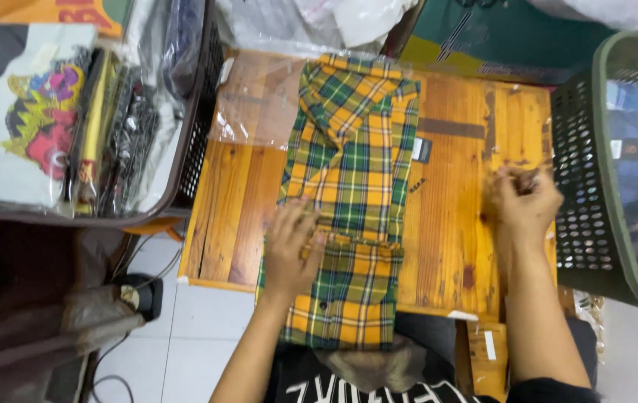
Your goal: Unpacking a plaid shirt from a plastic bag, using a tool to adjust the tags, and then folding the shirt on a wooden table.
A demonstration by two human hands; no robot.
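A folded yellow and green plaid shirt point(349, 179) lies lengthwise on a small wooden table point(453, 224), its lower end hanging over the near edge. My left hand point(291, 246) rests flat on the shirt's left side, fingers spread. Over at the table's right side, my right hand point(524, 200) has its fingers curled around something small that I cannot make out. A clear plastic bag point(255, 101) lies under the shirt's upper left part. A small dark tag point(421, 149) sticks out at the shirt's right edge.
A dark crate point(196, 142) at the left holds several bagged printed garments point(43, 112). A green perforated basket point(602, 186) with folded clothes stands at the right. More plastic bags point(311, 22) lie beyond the table. White tiled floor and cables show at the lower left.
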